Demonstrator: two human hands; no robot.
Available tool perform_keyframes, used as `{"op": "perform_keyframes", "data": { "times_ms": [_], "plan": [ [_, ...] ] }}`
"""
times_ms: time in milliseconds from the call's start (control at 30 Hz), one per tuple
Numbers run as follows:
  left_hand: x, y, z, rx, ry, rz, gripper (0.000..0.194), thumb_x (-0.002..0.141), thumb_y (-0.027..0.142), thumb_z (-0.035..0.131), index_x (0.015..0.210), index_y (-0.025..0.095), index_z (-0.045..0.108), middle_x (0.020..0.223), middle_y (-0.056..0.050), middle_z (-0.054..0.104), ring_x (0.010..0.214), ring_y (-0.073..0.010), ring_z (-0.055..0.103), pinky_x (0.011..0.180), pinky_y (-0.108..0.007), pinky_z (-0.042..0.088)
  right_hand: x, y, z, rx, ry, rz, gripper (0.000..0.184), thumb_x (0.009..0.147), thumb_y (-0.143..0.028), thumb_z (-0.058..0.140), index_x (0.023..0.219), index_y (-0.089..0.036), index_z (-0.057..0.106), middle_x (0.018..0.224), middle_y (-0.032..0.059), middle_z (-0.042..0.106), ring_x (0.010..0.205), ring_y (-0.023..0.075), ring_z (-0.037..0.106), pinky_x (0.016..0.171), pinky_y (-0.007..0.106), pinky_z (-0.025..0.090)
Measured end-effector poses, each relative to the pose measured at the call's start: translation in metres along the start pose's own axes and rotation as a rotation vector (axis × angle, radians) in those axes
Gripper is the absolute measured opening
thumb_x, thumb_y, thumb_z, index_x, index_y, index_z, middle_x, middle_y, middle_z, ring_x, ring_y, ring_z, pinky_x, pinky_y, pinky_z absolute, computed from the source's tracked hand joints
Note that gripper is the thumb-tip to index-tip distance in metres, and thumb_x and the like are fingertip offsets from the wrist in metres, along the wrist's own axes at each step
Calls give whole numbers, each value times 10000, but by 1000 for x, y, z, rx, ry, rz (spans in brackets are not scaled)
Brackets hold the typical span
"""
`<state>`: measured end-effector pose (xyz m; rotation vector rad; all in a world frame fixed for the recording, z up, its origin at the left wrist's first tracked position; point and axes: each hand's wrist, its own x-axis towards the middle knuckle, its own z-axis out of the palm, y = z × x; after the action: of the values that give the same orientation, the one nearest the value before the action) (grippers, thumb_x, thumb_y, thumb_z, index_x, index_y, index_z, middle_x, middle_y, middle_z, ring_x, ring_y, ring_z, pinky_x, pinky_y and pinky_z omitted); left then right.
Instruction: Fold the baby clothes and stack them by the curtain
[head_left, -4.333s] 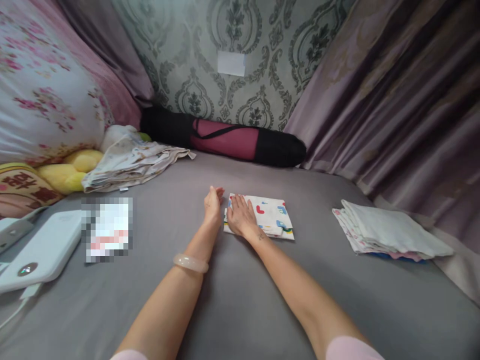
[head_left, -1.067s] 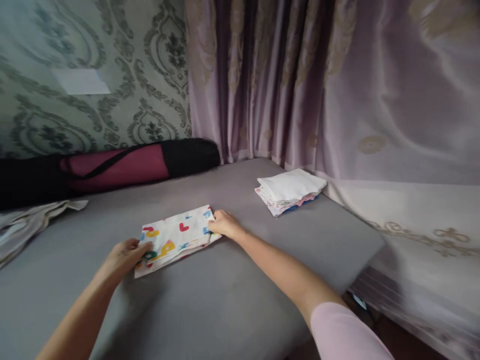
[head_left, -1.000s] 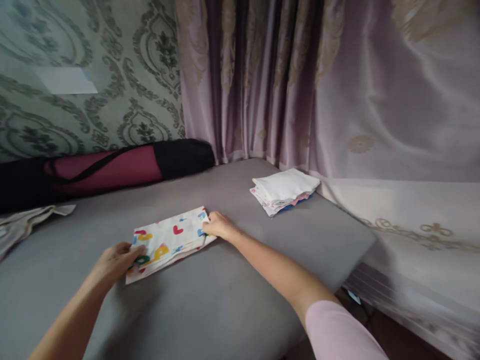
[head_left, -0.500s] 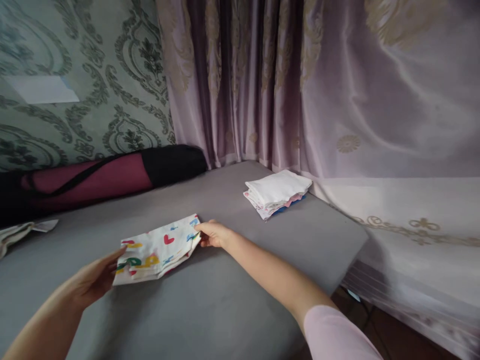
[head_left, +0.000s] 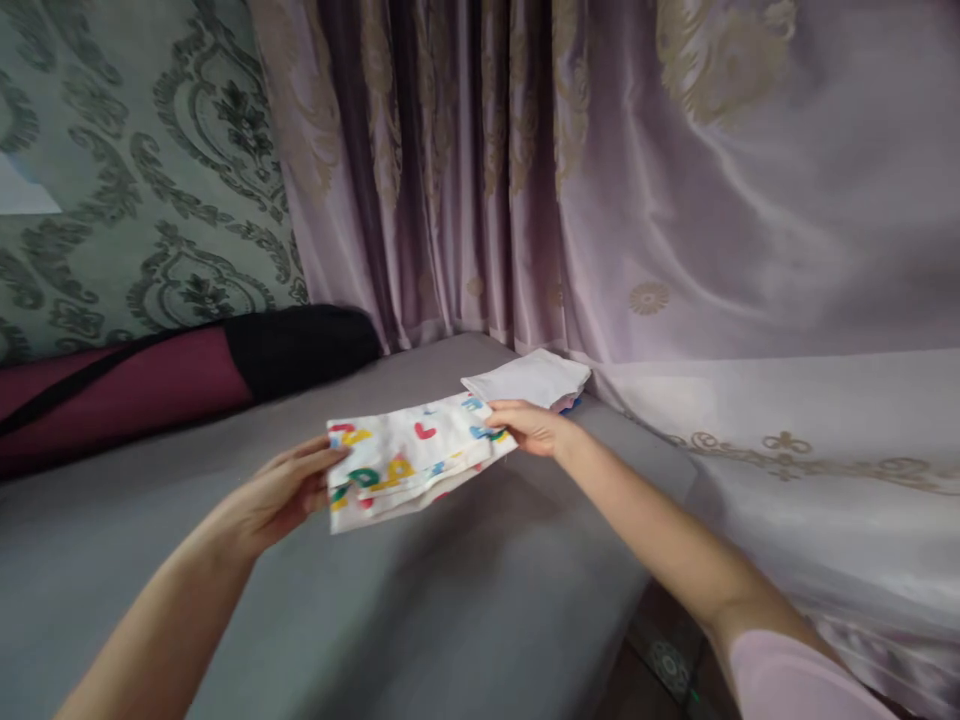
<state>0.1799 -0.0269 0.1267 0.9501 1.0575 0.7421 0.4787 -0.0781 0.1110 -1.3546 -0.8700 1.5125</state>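
Observation:
A folded white cloth (head_left: 409,458) printed with red, yellow, green and blue shapes is lifted off the grey bed sheet (head_left: 420,600). My left hand (head_left: 281,492) grips its left end and my right hand (head_left: 531,425) pinches its right end. The cloth hangs just in front of a stack of folded white cloths (head_left: 529,379) lying near the bed's far right corner; part of that stack is hidden behind my right hand and the held cloth.
A maroon and black rolled bag (head_left: 150,385) lies along the patterned wall (head_left: 150,200). Mauve curtains (head_left: 600,180) hang behind and to the right of the bed. The bed's edge drops to the floor (head_left: 660,665) at the lower right.
Both hands picked the printed cloth up off the sheet and carried it right, toward the white stack. My view swung right; the pillows and left-side items left the frame.

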Motion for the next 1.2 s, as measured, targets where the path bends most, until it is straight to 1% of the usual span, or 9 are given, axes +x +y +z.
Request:
{"op": "perform_keyframes", "data": {
  "times_ms": [167, 267, 333, 467, 633, 733, 900, 1000, 1200],
  "plan": [
    [52, -5, 88, -10, -316, 23, 266, 788, 35, 596, 1033, 137, 611, 854, -61, 721, 603, -129, 676, 540, -226, 579, -10, -41, -83, -319, 288, -93, 497, 624, -51, 612, 1108, -166, 600, 697, -5, 670, 584, 132, 610, 589, 231, 504],
    [81, -14, 133, -9, -355, 33, 380, 776, 20, 578, 1128, 161, 557, 793, -40, 709, 574, -132, 669, 548, -246, 576, -9, -60, -120, -658, 496, -152, 671, 611, -46, 617, 1252, -216, 512, 670, -60, 627, 539, 109, 563, 533, 196, 455],
    [97, -20, 155, -32, -355, 36, 399, 775, 18, 567, 1142, 171, 537, 771, -27, 698, 565, -131, 665, 556, -255, 576, -4, -68, -138, -909, 541, -189, 555, 637, -49, 608, 1167, -211, 577, 717, -49, 639, 597, 104, 577, 546, 175, 437],
    [120, -30, 181, -58, -324, 45, 394, 775, 27, 582, 1134, 182, 536, 750, -7, 676, 549, -120, 651, 578, -269, 581, 15, -77, -156, -1226, 599, -191, 233, 723, -47, 567, 885, -165, 685, 852, 18, 687, 750, 127, 614, 620, 173, 433],
    [134, -32, 202, -70, -288, 69, 445, 776, 71, 652, 1192, 172, 527, 768, -19, 664, 571, -126, 648, 619, -293, 585, 34, -84, -162, -1356, 742, -166, 286, 788, -98, 559, 1030, -196, 677, 1016, 63, 693, 845, 177, 629, 686, 226, 438],
    [132, -31, 208, -98, -267, 59, 645, 750, 102, 716, 1325, 159, 429, 951, -88, 672, 735, -158, 676, 712, -304, 580, 38, -82, -162, -1433, 802, -149, 308, 845, -134, 516, 1113, -205, 649, 1129, 98, 665, 977, 212, 616, 787, 269, 443],
    [113, -42, 171, -3, -252, 207, 871, 760, 246, 742, 1456, 188, 222, 1372, -195, 470, 1068, -207, 610, 851, -301, 533, 43, -50, -159, -1531, 828, -109, 389, 823, -143, 565, 1211, -140, 598, 1263, 169, 584, 1186, 291, 515, 974, 368, 377],
    [102, -57, 116, 191, -227, 341, 817, 798, 345, 680, 1451, 188, 215, 1358, -189, 485, 1060, -201, 614, 869, -313, 521, 50, -32, -153, -1549, 840, -129, 439, 871, -145, 475, 1308, -126, 522, 1375, 170, 492, 1287, 286, 421, 1052, 384, 309],
    [96, -103, -16, 697, 66, 519, 583, 836, 480, 488, 1332, 191, 391, 1170, -140, 622, 1027, -237, 646, 875, -404, 532, 74, -23, -131, -1529, 758, -151, 475, 970, -331, 284, 1396, -196, 445, 1498, 110, 369, 1385, 271, 286, 1120, 441, 222]
  ]
}}
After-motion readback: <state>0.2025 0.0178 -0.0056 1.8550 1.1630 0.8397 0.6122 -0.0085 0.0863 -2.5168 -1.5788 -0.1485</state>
